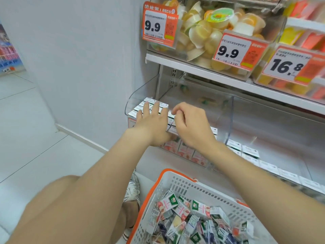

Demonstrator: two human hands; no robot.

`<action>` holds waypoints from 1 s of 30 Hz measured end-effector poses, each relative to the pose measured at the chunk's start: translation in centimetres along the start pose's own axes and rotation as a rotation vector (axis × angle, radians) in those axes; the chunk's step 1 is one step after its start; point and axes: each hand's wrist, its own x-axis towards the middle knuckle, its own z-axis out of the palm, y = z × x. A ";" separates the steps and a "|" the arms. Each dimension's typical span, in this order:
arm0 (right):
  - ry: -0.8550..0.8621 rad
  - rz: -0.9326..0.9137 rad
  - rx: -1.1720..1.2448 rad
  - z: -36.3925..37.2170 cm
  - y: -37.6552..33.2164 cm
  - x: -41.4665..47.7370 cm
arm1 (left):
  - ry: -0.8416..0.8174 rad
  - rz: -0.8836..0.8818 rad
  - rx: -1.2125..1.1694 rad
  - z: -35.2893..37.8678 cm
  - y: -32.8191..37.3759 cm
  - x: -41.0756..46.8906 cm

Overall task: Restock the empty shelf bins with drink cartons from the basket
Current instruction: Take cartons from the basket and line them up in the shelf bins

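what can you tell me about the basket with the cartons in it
The basket is white perforated plastic with an orange rim, low in the frame below the shelf, in front of the person. Only part shows; the right forearm crosses over its far side. It holds a loose, jumbled heap of small drink cartons lying at all angles. Neither hand touches it.

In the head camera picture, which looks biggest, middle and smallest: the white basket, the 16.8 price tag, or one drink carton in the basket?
1. White basket, by far the largest.
2. 16.8 price tag.
3. One drink carton, smallest.

The tag sits farther from the camera than the carton, so their real sizes may differ less.
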 end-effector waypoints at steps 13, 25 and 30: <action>-1.243 0.161 -0.452 -3.2 7.1 -16.8 | -0.514 0.273 0.122 12.4 6.9 -5.6; -1.308 0.293 -0.467 1.7 12.7 -24.1 | -0.432 0.053 0.182 29.0 6.1 -4.0; -1.387 0.253 -0.470 3.1 13.8 -26.1 | -0.477 0.141 0.188 32.0 6.3 -2.6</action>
